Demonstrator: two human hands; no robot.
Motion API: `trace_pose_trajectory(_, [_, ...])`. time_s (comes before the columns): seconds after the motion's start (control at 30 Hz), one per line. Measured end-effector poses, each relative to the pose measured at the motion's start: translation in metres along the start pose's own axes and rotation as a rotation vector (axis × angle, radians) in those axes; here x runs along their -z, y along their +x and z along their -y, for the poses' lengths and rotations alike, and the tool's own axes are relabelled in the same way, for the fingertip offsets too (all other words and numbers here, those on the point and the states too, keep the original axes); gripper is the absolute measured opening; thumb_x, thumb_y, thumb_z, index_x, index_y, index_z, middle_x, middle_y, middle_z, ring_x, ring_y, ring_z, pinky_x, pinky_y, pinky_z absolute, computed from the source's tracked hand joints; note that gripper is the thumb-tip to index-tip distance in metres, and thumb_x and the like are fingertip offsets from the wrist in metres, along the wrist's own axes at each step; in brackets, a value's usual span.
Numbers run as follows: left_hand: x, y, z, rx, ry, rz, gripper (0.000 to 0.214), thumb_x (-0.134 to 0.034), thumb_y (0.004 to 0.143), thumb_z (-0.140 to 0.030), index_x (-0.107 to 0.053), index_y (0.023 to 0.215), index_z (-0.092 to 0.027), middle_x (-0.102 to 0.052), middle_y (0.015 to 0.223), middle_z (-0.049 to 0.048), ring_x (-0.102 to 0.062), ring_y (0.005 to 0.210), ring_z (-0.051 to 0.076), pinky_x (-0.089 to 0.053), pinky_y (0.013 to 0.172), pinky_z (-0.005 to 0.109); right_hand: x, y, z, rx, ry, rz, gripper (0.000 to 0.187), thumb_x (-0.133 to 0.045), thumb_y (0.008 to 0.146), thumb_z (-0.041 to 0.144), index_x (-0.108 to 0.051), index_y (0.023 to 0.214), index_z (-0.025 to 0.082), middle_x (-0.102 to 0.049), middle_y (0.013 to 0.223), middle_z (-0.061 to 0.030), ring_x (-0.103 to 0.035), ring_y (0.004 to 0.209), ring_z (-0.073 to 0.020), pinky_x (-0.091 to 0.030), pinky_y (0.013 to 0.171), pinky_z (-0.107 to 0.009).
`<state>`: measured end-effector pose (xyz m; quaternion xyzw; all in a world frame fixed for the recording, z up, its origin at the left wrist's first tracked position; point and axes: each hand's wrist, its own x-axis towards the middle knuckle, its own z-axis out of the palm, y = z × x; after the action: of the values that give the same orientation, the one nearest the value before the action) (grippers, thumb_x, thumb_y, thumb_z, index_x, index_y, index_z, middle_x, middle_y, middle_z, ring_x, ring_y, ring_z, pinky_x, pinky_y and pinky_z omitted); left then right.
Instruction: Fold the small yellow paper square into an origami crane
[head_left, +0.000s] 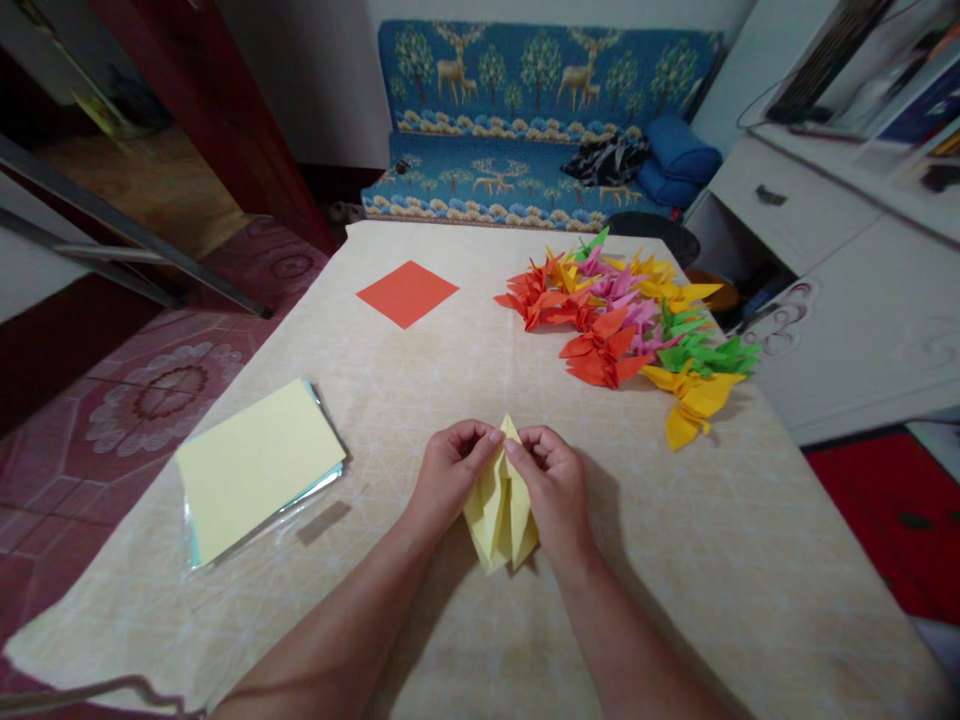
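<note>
A partly folded piece of pale yellow origami paper [491,520] is held between my two hands, just above the near middle of the table. My left hand [455,465] pinches its left side close to the pointed far tip. On the opposite side, my right hand [553,480] pinches the paper with its thumb on top. Pleats run lengthwise down the paper and spread toward me. Some fingertips are hidden behind the folds.
A stack of pale yellow paper [259,465] in clear wrapping lies at left. Farther back rests a red paper square [407,294]. Several folded paper cranes [604,345] in red, pink, yellow and green crowd the right side of the cloth-covered table [420,380].
</note>
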<state>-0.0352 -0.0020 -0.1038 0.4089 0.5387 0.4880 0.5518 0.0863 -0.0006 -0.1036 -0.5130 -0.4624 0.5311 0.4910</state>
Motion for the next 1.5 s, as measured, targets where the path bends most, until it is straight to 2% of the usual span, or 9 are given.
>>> trace_pose_trajectory(0.27, [0.0001,0.0004,0.0012,-0.021,0.028,0.014,0.026,-0.062,0.078,-0.04,-0.062,0.074,-0.014,-0.053,0.061,-0.0011,-0.044,0.053,0.007,-0.033,0.048,0.017,0.0001,-0.0007,0.0009,0.011,-0.019,-0.009,0.017,-0.059,0.075,0.036,-0.056,0.072,0.019,-0.056,0.063,0.0032,-0.05,0.054,-0.0119,-0.037,0.05,-0.022])
trace_pose_trajectory(0.77, [-0.0008,-0.001,-0.003,0.008,-0.025,-0.007,0.027,-0.067,0.072,-0.04,-0.063,0.072,-0.014,-0.056,0.058,-0.0012,-0.046,0.05,0.008,-0.034,0.048,0.019,0.001,-0.0004,0.0001,0.005,-0.018,0.004,0.016,-0.059,0.076,0.036,-0.056,0.074,0.02,-0.056,0.064,0.0021,-0.051,0.055,-0.0127,-0.038,0.05,-0.022])
trace_pose_trajectory(1.5, [-0.0007,-0.0008,-0.0031,-0.009,0.009,-0.002,0.025,-0.065,0.074,-0.039,-0.063,0.071,-0.014,-0.054,0.058,-0.0007,-0.045,0.052,0.008,-0.033,0.048,0.019,0.0006,-0.0003,0.0005,0.019,-0.022,0.008,0.016,-0.058,0.076,0.034,-0.056,0.074,0.019,-0.055,0.064,0.0019,-0.05,0.056,-0.0121,-0.038,0.051,-0.021])
